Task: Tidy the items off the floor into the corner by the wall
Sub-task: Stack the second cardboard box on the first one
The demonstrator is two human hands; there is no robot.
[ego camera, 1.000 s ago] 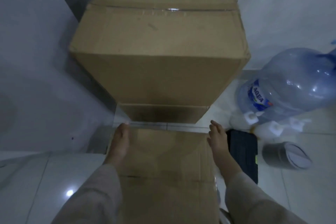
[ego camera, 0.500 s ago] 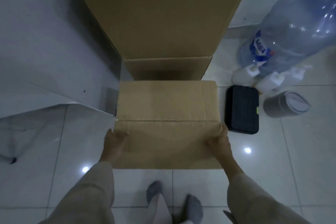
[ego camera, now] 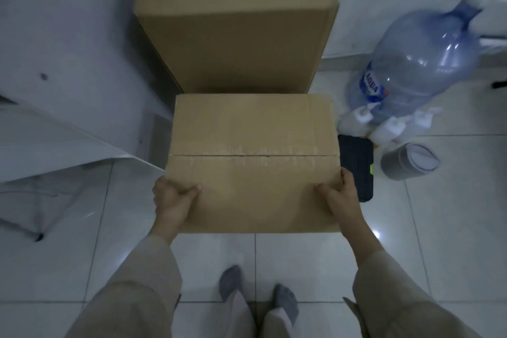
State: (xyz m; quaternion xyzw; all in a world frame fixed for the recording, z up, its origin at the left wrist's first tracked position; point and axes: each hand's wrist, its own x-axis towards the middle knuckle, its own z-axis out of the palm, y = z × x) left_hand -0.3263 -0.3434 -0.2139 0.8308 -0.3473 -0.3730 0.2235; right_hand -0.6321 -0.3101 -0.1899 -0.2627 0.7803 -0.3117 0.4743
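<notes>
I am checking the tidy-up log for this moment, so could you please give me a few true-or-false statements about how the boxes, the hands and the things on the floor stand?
1. Both hands grip the near cardboard box, the left hand at its left edge and the right hand at its right edge. True.
2. The large cardboard box stands beyond the near one. True.
3. The blue water jug lies to the left of the boxes. False: it is on their right.
4. The black case rests on top of the near box. False: it lies on the floor beside the box's right edge.
5. The grey bin lies to the right of the black case. True.
</notes>
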